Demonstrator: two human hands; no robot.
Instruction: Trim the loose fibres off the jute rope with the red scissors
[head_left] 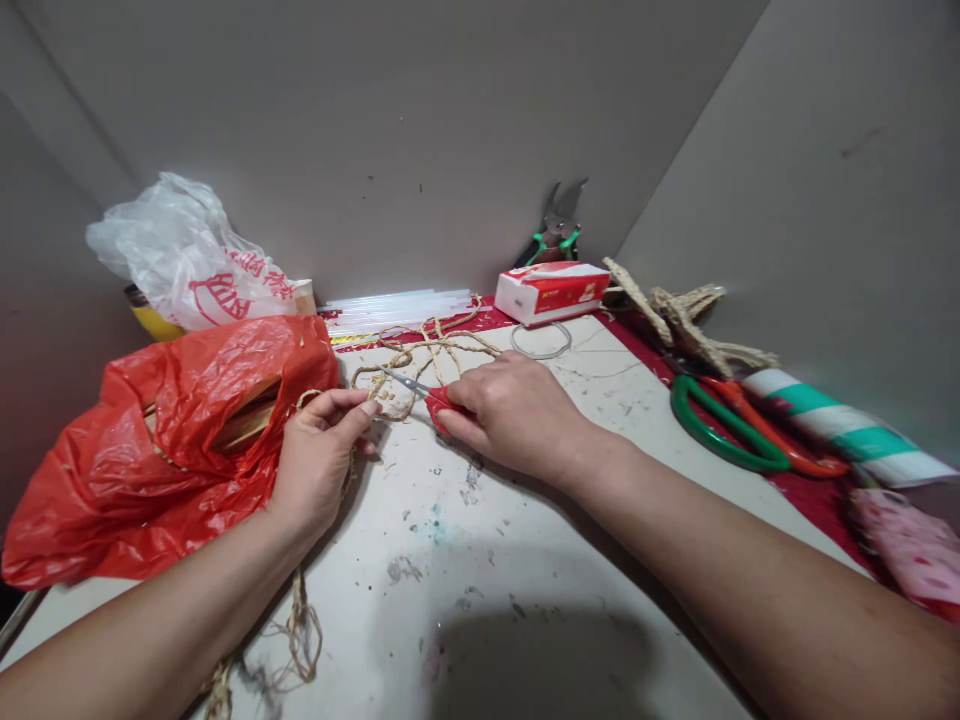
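Note:
My right hand [504, 412] is closed around the red handles of a small pair of scissors [411, 383]. The metal blades point left, slightly apart, toward my left hand. Between thumb and fingers, my left hand [324, 440] pinches a tan straw rope [409, 360]. Part of that rope lies in loose loops on the tabletop beyond both hands. Below my left wrist hang frayed strands [302, 630]; whether they belong to the same rope I cannot tell. Small straw trimmings lie around the scissor blades.
A red plastic bag [202, 440] with wooden pieces inside stands left, a white bag [195, 260] behind it. Clear sticks [397, 312], a tissue pack [553, 292] and pruning shears [557, 225] line the back. Large scissors [727, 430] and a striped roll [847, 425] lie right.

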